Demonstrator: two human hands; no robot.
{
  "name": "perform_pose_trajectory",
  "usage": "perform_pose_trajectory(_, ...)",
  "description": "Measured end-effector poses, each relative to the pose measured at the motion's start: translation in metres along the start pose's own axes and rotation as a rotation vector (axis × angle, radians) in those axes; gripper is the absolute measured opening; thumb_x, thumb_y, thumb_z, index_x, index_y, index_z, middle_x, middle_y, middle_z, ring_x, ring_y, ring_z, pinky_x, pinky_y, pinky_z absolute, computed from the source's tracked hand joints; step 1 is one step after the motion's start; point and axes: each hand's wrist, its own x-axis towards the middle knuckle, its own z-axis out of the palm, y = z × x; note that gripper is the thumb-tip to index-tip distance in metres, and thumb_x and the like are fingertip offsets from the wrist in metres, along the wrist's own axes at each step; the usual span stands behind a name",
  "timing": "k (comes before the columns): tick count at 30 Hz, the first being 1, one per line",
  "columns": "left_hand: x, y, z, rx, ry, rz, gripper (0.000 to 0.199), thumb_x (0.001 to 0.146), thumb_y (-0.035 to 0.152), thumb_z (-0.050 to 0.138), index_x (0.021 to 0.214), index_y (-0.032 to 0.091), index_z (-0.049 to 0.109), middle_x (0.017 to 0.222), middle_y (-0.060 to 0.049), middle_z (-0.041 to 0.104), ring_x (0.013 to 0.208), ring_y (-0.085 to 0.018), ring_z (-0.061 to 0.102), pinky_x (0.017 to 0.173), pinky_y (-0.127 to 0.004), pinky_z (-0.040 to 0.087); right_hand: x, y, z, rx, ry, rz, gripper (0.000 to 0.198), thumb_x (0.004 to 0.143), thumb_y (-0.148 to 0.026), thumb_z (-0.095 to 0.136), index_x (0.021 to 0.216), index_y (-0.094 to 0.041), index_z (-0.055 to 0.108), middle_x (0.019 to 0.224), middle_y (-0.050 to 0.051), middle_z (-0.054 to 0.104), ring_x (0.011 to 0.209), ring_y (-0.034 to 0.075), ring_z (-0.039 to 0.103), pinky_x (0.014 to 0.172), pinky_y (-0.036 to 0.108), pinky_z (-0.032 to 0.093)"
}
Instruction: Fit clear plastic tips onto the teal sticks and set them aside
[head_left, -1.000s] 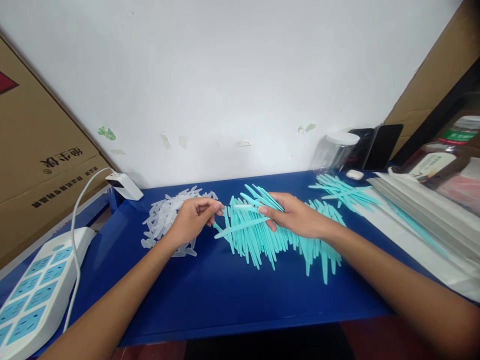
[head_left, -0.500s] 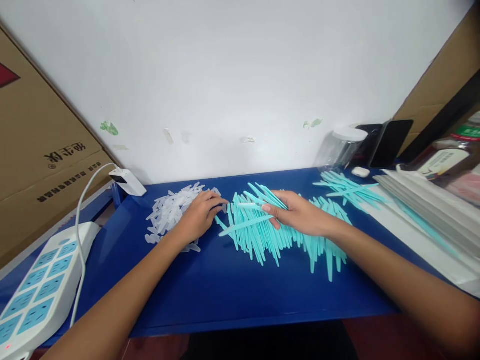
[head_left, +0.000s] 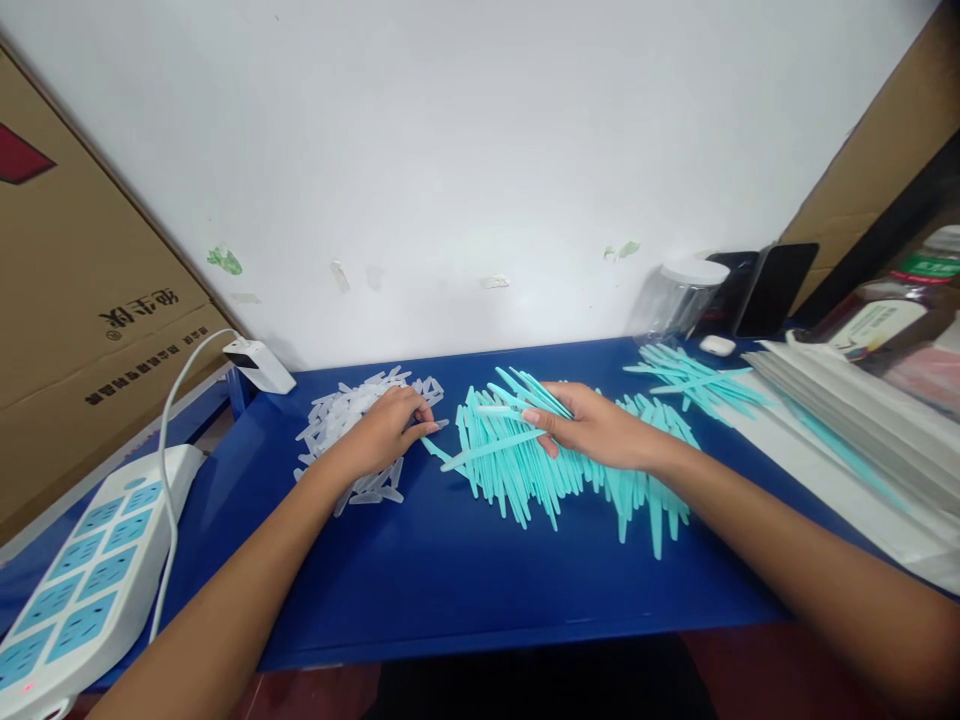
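My left hand (head_left: 394, 430) is pinched at the right edge of a pile of small translucent plastic caps (head_left: 337, 415). A single translucent cap (head_left: 441, 425) pokes out from its fingertips. Wrapped in my right hand (head_left: 589, 425) is a bunch of slim turquoise plastic sticks (head_left: 531, 388), shaped like eyebrow razors. One of them points left under the thumb, and a paler, whitish tip (head_left: 493, 411) shows just above it. Below and around this hand lies a broad heap of the same turquoise sticks (head_left: 517, 480) on the blue table (head_left: 480, 590).
A smaller group of turquoise sticks (head_left: 694, 380) lies at the back right, near a clear jar (head_left: 682, 300), a white case (head_left: 717, 346) and a dark phone (head_left: 776, 290). Stacked packets (head_left: 832, 420) line the right side. On the left are a power strip (head_left: 97, 560) and a cardboard box (head_left: 82, 270).
My left hand has drawn back slightly to the left and turned, and the cap at its fingertips now shows. My right hand keeps its hold on the sticks, almost still.
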Motion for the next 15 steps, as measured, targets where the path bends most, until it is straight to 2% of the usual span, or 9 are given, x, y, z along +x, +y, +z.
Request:
perform_pose_trajectory(4,0.001,0.009,0.001,-0.052,0.075,-0.055,0.023,0.103,0.042,0.053,0.098,0.021,0.062,0.091,-0.005,0.067,0.083,-0.022,0.06,0.074,-0.035,0.046,0.0,0.001,-0.001,0.017,0.01,-0.004,0.04,0.104,-0.054,0.052,0.082,-0.021,0.055,0.073,-0.001,0.065,0.058,0.013,0.048,0.058,0.029,0.041)
perform_pose_trajectory(7,0.003,0.016,0.0,-0.171,0.144,-0.069,0.021,0.104,0.042,0.052,0.1,0.022,0.061,0.094,-0.004,0.071,0.086,-0.022,0.065,0.077,-0.035,0.048,0.0,0.002,-0.001,0.032,0.021,-0.003,0.038,0.104,-0.054,0.053,0.085,-0.021,0.054,0.072,-0.002,0.066,0.057,0.013,0.048,0.057,0.028,0.041)
perform_pose_trajectory(11,0.004,0.022,0.0,-0.322,0.22,-0.082,0.025,0.099,0.046,0.063,0.099,0.022,0.068,0.101,-0.006,0.075,0.092,-0.022,0.07,0.08,-0.035,0.052,0.0,0.001,-0.001,0.031,0.01,-0.017,0.038,0.104,-0.053,0.053,0.084,-0.022,0.054,0.072,-0.002,0.066,0.059,0.013,0.049,0.058,0.029,0.041)
perform_pose_trajectory(15,0.005,0.026,0.004,-0.59,0.216,-0.13,0.028,0.09,0.046,0.076,0.095,0.019,0.075,0.098,-0.008,0.078,0.088,-0.021,0.072,0.079,-0.034,0.057,0.0,0.001,-0.001,0.028,-0.002,-0.004,0.038,0.104,-0.053,0.053,0.084,-0.022,0.053,0.072,-0.002,0.065,0.059,0.013,0.05,0.058,0.029,0.041)
